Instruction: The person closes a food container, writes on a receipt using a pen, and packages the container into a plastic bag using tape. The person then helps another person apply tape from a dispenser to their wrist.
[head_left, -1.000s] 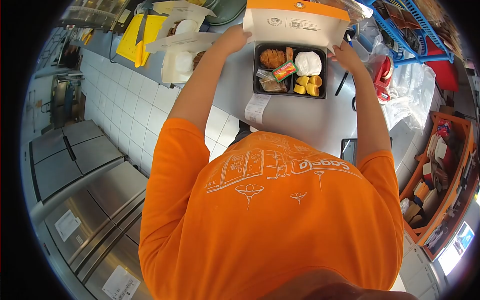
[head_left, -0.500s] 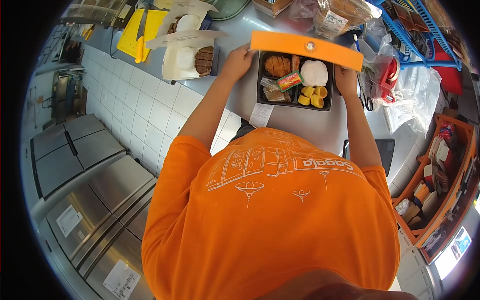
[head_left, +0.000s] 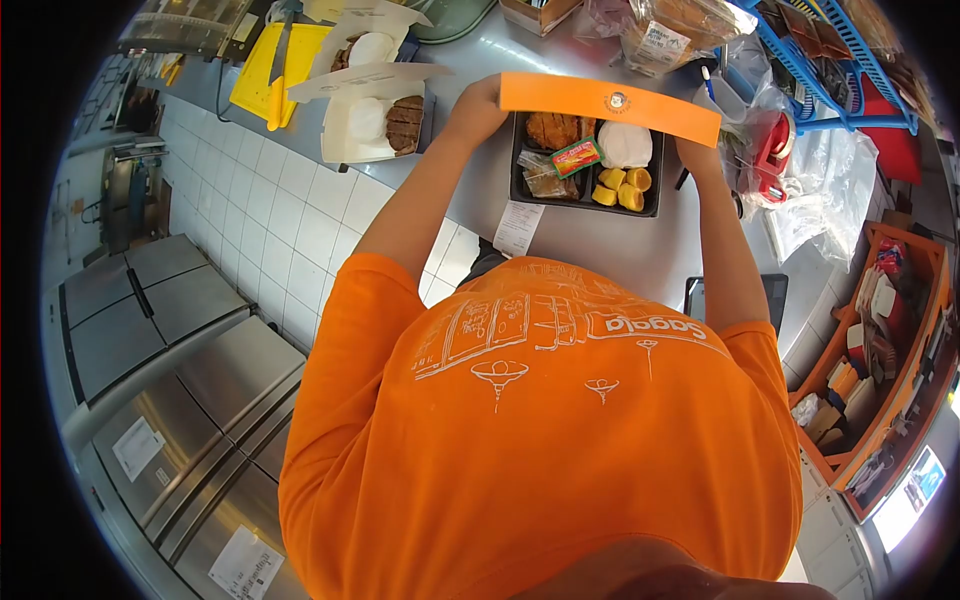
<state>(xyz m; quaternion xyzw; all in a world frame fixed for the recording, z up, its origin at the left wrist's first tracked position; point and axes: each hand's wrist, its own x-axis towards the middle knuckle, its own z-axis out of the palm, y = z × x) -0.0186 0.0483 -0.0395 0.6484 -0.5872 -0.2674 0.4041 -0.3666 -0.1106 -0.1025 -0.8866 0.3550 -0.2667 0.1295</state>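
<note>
An orange cardboard sleeve (head_left: 610, 106), seen edge-on, stands over the back part of a black compartment tray (head_left: 585, 205). My left hand (head_left: 482, 108) is at the sleeve's left end and my right hand (head_left: 697, 158) at its right end; the fingers of both are mostly hidden. In the tray lie breaded meat (head_left: 552, 130), white rice (head_left: 625, 145), yellow rolls (head_left: 622, 188), a green-red sachet (head_left: 576, 157) and a clear packet (head_left: 545, 182). A printed receipt (head_left: 518, 227) lies against the tray's front left.
Two open boxes with rice and meat (head_left: 372, 125) stand at the left, beside a yellow board (head_left: 262, 80) with a knife. At the right are a red tape dispenser (head_left: 773, 155), plastic bags (head_left: 825, 190), a blue basket (head_left: 850, 120) and a dark tablet (head_left: 760, 298).
The orange sleeve has tipped from showing its white inside to edge-on and come down over the tray's back part. Both hands have moved with it, nearer the tray's sides.
</note>
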